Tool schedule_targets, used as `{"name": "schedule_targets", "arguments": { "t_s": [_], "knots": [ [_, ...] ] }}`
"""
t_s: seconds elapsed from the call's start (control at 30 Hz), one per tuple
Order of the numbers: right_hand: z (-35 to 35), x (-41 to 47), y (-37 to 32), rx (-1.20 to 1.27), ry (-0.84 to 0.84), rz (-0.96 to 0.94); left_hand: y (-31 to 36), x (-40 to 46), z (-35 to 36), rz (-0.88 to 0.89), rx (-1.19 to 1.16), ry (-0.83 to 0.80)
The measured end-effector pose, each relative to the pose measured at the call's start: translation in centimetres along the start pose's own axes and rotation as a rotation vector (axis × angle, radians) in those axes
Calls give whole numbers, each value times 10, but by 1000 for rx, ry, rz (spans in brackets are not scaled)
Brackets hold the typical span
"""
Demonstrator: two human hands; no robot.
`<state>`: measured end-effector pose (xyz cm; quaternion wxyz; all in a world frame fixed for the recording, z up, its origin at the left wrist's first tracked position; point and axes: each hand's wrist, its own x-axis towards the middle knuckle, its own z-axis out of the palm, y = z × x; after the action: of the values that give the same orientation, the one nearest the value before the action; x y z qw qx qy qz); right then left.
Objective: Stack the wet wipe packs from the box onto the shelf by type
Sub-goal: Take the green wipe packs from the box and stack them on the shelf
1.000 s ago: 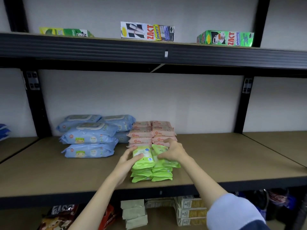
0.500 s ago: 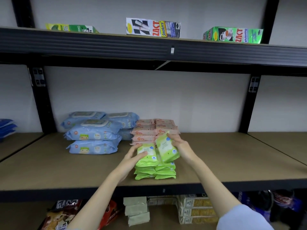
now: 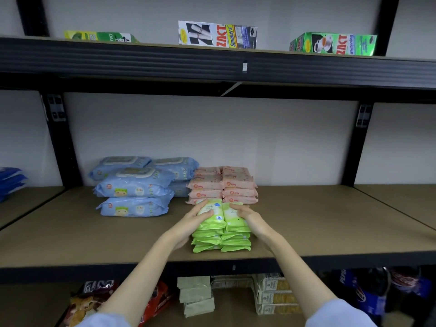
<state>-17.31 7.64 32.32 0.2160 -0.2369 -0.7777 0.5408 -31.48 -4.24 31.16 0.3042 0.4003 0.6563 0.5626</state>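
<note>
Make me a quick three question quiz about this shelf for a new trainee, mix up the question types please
1. True or false: the green packs stand in two side-by-side stacks.
2. Which packs sit directly behind the green ones? A blue B pink C white
3. What does the left hand touch?

Key: 1 true. 2 B, the pink packs. 3 The top pack of the left green stack; the right hand is on the right stack.

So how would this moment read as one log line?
left hand: on left green pack | right hand: on right green pack | shelf
</note>
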Motion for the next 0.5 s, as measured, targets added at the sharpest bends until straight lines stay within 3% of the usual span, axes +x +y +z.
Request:
{"name": "schedule_targets", "arguments": {
  "t_s": [0.23,0.5],
  "knots": [
    [-1,-3,-2,118,44,47,6,0,3,-26,-96,0],
    [11,3,5,169,30,112,4,1,11,-20,42,26]
  ]
}}
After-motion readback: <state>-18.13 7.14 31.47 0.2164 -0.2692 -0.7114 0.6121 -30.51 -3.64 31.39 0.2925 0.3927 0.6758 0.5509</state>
